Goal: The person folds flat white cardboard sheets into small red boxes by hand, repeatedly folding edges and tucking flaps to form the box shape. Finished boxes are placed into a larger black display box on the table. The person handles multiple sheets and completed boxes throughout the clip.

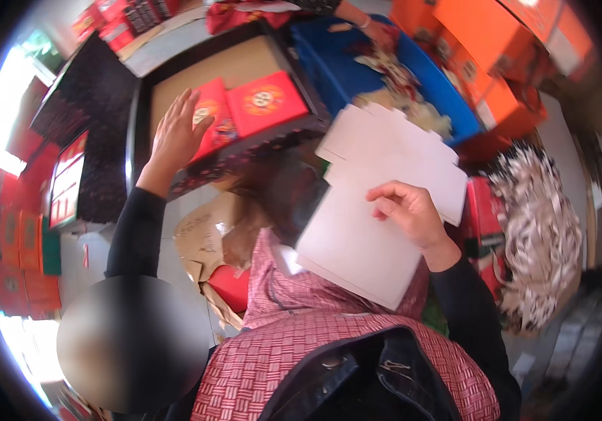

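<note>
My left hand [177,132] reaches forward with fingers spread and rests on a red packet [210,126] inside an open dark box [175,77] with a brown cardboard floor. A second red packet [266,102] with a gold round emblem lies beside it. My right hand [407,210] holds a fanned stack of white cards [378,196] above my lap, thumb on top. I wear black sleeves and a red checked apron.
A blue bin [329,56] with paper scraps sits beyond the box, and another person's hand [378,31] reaches into it. Orange boxes [497,42] are stacked at upper right. Shredded white paper [539,231] fills the right. Red and black boxes [69,175] stand at left.
</note>
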The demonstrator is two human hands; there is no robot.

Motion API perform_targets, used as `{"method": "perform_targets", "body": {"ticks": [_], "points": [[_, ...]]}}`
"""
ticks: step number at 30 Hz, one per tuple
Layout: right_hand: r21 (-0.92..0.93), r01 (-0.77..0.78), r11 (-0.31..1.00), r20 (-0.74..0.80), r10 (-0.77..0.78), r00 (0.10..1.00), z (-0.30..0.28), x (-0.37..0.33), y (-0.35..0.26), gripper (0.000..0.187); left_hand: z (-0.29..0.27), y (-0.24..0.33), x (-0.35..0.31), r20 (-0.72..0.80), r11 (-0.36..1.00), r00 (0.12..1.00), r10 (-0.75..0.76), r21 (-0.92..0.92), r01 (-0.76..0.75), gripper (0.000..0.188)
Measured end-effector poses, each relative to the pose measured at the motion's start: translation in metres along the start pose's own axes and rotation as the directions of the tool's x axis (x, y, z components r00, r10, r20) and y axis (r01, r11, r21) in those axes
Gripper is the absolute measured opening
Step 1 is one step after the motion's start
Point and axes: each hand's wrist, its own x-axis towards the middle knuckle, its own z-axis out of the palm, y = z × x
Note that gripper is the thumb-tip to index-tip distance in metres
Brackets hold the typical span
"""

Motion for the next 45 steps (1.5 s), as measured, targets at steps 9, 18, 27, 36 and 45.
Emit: {"method": "perform_targets", "body": {"ticks": [9, 18, 27, 36, 45], "points": [[0.261, 0.381, 0.887, 0.56, -0.461, 0.689, 0.016, -0.08, -0.094, 0.014, -0.014, 0.14, -0.038, -0.194, 0.707, 0.972, 0.134, -0.668, -0.231, 0.023], [-0.953, 0.304, -0.005, 0.29, -0.319, 0.902, 0.053, -0.105, 0.006, 0.034, -0.018, 0.201, -0.129, 0.363, 0.217, 0.919, 0.154, -0.92, 0.327, 0.027], [-0.879, 0.381, 0.288, 0.249, -0.405, 0.88, 0.025, -0.14, -0.001, 0.019, -0.035, 0.208, -0.14, 0.127, 0.324, 0.938, 0.323, -0.946, 0.016, 0.029], [-0.666, 0.12, 0.736, 0.129, -0.044, 0.991, -0.001, -0.136, -0.042, 0.013, -0.059, 0.217, -0.127, -0.045, 0.361, 0.886, 0.462, -0.903, -0.235, 0.055], [-0.548, -0.008, 0.836, 0.152, 0.109, 0.982, -0.003, -0.13, -0.054, 0.012, -0.073, 0.234, -0.13, 0.08, 0.256, 0.959, 0.271, -0.967, 0.008, 0.017]]}}
